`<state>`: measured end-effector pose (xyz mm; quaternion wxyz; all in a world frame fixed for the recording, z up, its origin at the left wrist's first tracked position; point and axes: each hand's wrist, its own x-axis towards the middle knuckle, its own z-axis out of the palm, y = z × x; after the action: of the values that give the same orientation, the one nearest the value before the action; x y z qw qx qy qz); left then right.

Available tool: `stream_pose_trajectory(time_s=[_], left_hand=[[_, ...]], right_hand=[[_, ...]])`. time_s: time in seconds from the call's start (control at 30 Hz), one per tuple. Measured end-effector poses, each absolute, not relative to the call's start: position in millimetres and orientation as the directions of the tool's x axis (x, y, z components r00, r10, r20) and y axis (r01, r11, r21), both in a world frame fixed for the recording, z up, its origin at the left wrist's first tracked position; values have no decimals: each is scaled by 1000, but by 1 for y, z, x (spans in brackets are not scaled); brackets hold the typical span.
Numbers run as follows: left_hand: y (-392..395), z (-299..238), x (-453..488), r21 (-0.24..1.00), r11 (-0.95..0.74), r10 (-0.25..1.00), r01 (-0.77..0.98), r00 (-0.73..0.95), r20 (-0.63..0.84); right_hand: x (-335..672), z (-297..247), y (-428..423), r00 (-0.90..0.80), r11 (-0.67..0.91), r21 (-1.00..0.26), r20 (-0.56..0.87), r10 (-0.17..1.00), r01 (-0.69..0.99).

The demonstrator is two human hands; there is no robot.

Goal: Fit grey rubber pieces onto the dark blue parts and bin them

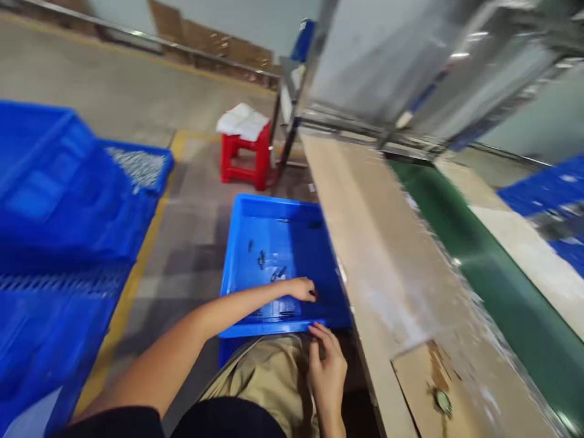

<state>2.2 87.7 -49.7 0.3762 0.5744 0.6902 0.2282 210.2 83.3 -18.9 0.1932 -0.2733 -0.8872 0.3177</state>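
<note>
My left hand (301, 289) reaches down into a blue plastic bin (230, 261). Its fingers are curled together, and a dark spot shows at the fingertips; what they hold is too small to make out. Several small dark parts (261, 260) lie scattered on the bin floor, left of and beyond that hand. My right hand (329, 359) is by the bin's near rim, fingertips close to or on it, thumb apart from the loosely bent fingers. Nothing shows in it.
A cardboard-covered worktop (365, 243) runs along the right, bearing a small round object (442, 401). Beyond it is a green conveyor belt (479, 286). A red stool (246, 161) with a white cloth (243, 120) stands ahead. Blue crates (55, 213) fill the left.
</note>
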Motion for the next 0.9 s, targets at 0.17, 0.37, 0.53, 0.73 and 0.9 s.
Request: stream_pose_trajectory(time_s=[0.17, 0.37, 0.53, 0.73, 0.9], left_hand=[[76, -73, -54, 713, 527, 799, 462, -556, -230], [90, -88, -122, 636, 695, 507, 335, -856, -104], [87, -99, -163, 619, 679, 525, 394, -850, -34], [93, -114, -179, 616, 567, 682, 547, -731, 22], [137, -121, -151, 598, 439, 795, 670, -600, 89]], right_hand=[[179, -34, 87, -881, 759, -567, 116, 459, 321], [158, -42, 82, -936, 892, -308, 15, 351, 330], [145, -26, 63, -954, 907, -305, -167, 249, 290], [134, -14, 41, -966, 867, -440, -207, 155, 233], [139, -15, 23, -970, 817, -529, -190, 151, 231]])
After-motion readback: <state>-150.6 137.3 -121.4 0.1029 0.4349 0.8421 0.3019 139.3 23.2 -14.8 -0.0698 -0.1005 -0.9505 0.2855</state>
